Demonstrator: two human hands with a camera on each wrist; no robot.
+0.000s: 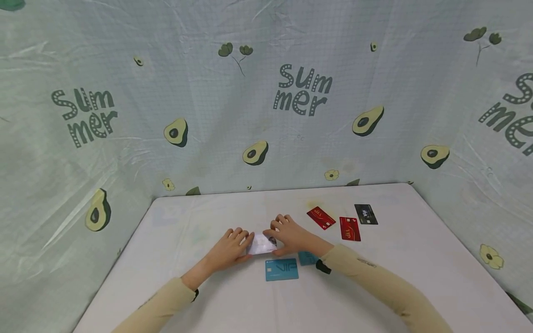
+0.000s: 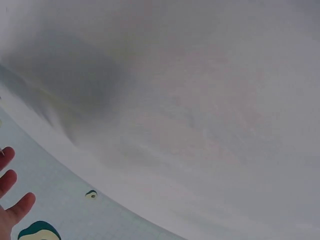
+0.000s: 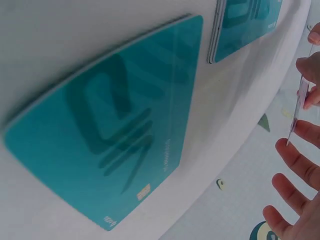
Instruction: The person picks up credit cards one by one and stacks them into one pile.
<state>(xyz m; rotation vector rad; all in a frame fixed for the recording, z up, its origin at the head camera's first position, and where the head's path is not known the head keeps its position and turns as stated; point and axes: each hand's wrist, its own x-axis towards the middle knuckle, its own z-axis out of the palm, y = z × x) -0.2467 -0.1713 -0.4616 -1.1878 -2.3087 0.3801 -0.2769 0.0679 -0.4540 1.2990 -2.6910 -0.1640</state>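
Note:
Between both hands is a pale card (image 1: 261, 244) with a small dark picture near its right end. My left hand (image 1: 229, 247) pinches its left end between thumb and index finger; my right hand (image 1: 289, 235) pinches the right end the same way. The right wrist view shows the card (image 3: 299, 106) almost edge-on, raised above the table. In front of the hands lies a teal VIP card (image 1: 281, 269). A second teal card (image 1: 307, 258) lies partly hidden beneath my right wrist. Only some fingertips (image 2: 22, 206) enter the left wrist view.
Two red VIP cards (image 1: 321, 218) (image 1: 350, 229) and a black VIP card (image 1: 366, 214) lie at the back right of the white table (image 1: 200, 296). In the right wrist view, the farther teal cards (image 3: 245, 25) form a small stack. A printed curtain (image 1: 208, 115) surrounds the table.

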